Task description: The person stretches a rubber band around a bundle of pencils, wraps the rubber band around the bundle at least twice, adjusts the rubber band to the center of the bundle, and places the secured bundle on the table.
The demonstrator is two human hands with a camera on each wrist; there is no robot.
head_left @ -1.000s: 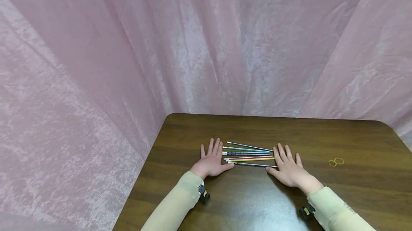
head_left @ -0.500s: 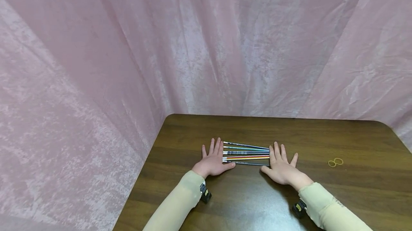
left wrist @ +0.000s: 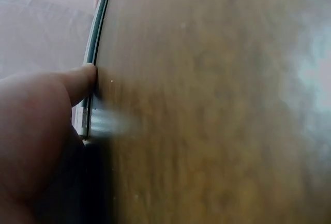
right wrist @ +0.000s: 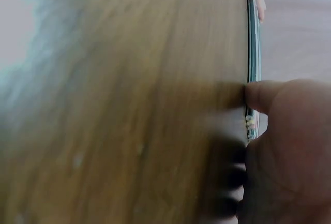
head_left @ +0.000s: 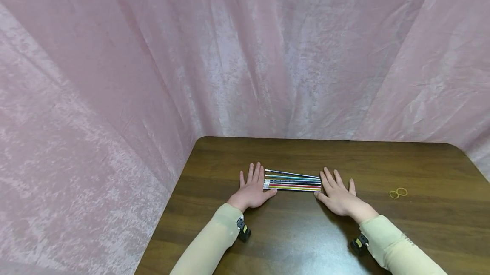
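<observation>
Several pencils lie side by side on the wooden table between the two hands, eraser ends at the left. Most are packed close together; the farthest one slants slightly away from the rest at its left end. My left hand lies with fingers straight and spread at the eraser ends, its thumb against the nearest pencil's side. At the opposite ends my right hand has its fingers straight and spread too, and its thumb touches the near side of the row. Both wrist views show a thumb against the nearest pencil.
Two yellow rubber bands lie on the table to the right of the right hand. Pink curtains hang behind the table and along its left side.
The right hand has shifted left against the pencil ends, and the thumbs have moved slightly away from me. The pencils are now more even at the ends and closer together.
</observation>
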